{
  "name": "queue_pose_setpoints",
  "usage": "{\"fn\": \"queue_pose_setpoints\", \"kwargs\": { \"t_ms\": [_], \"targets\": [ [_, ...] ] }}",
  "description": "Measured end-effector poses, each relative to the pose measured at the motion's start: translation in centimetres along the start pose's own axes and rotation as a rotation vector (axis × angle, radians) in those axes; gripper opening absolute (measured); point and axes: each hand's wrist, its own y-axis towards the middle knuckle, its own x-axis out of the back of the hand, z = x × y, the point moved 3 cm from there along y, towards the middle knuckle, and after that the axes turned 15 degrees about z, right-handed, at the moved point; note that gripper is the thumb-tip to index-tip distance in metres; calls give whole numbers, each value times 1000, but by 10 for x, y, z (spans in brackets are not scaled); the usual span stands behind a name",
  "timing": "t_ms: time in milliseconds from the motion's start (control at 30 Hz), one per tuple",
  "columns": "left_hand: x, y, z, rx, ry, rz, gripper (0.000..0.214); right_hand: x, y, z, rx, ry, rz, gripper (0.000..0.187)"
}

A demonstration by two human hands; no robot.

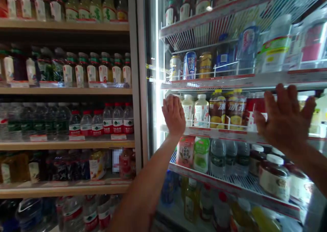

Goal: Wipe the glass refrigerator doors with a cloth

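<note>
My left hand (174, 115) reaches to the left end of the lit fridge's middle shelf, its fingers bent together. Something whitish shows at the fingertips, too covered to name. Just right of it stand white-capped bottles of a pale drink (201, 109). Beyond those are brown bottles with yellow caps (217, 109). My right hand (287, 118) hovers in front of the same shelf farther right, fingers spread and nothing in it. It hides part of the red packages (256, 104) and the bottles behind.
Cans (189, 65) and large bottles fill the shelf above. Below stand cartons (185, 152), clear water bottles (218, 157) and dark jars with white lids (274, 177). Shelf edges (230, 187) and low wire guards project forward. A wooden rack (63, 144) of bottles adjoins on the left.
</note>
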Motion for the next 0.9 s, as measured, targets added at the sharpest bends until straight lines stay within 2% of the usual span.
{"fn": "queue_pose_setpoints", "kwargs": {
  "t_ms": [33,133,167,200,233,333,367,400,533,567,600,667,700,733,767,800,867,900],
  "targets": [
    [-2,-1,-2,-22,-2,0,49,-1,-1,0,-7,-4,-2,57],
    [-10,-14,-18,-416,60,91,47,-5,-2,-2,-14,-10,-6,55],
    [-11,-19,-18,-510,79,99,46,-6,-2,-3,-6,-18,-20,54],
    [-9,-23,-12,-537,91,79,46,-7,-2,-4,7,-36,-37,54],
    [-7,-25,-3,-488,90,39,47,-8,-2,-4,24,-58,-56,54],
    [1,-25,27,-131,24,-180,50,-13,-4,-5,57,-119,-82,58],
    [-1,-26,27,-109,-1,-179,50,-15,-4,-6,54,-128,-74,61],
    [-4,-28,21,-137,-16,-155,50,-15,-4,-6,48,-130,-65,63],
    [-14,-38,-13,-536,18,31,48,-14,-6,-7,43,-115,-48,66],
    [-13,-37,-12,-551,29,32,48,-14,-7,-6,47,-114,-46,66],
    [-10,-34,-8,-500,28,-4,48,-14,-8,-6,48,-115,-47,66],
    [-4,-23,6,-265,2,-144,50,-15,-10,-5,37,-123,-45,65],
    [-2,-19,8,-160,-15,-209,50,-15,-10,-5,29,-128,-43,64],
    [-2,-16,6,-110,-29,-244,50,-16,-11,-4,20,-130,-42,64],
    [-4,-15,-1,-128,-37,-235,50,-16,-11,-5,13,-131,-42,63],
    [-7,-15,-13,-214,-36,-184,49,-16,-11,-5,8,-131,-38,63],
    [-14,-19,-33,-457,-20,-43,48,-15,-11,-6,8,-133,-27,62],
    [-16,-20,-37,-542,-11,7,47,-15,-11,-6,14,-134,-21,62]
  ]
}}
